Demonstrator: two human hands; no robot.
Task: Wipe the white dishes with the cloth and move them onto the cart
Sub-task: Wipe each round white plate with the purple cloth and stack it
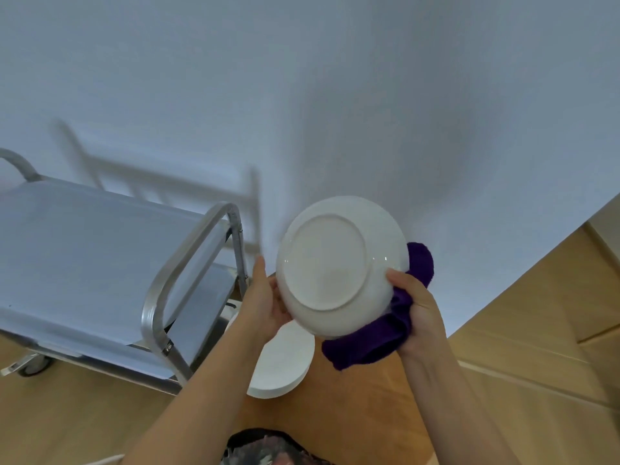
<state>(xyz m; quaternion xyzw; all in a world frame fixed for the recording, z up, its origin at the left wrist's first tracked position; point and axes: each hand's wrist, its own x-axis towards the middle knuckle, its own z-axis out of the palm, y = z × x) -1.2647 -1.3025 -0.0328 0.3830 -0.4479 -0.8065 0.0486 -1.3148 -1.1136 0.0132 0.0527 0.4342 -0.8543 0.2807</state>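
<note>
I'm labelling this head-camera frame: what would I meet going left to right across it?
Metal cart → left hand → raised white round dish → right hand holding the purple cloth.

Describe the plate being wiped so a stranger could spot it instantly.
Right of the metal two-shelf cart, both hands raise a round white ceramic plate, underside towards the camera. Unlike the stacked white plates below, it is held up, a purple cloth pressed behind it.

cart (100,250) top bare, its handle hoop (188,263) rising between hands and shelf
</note>
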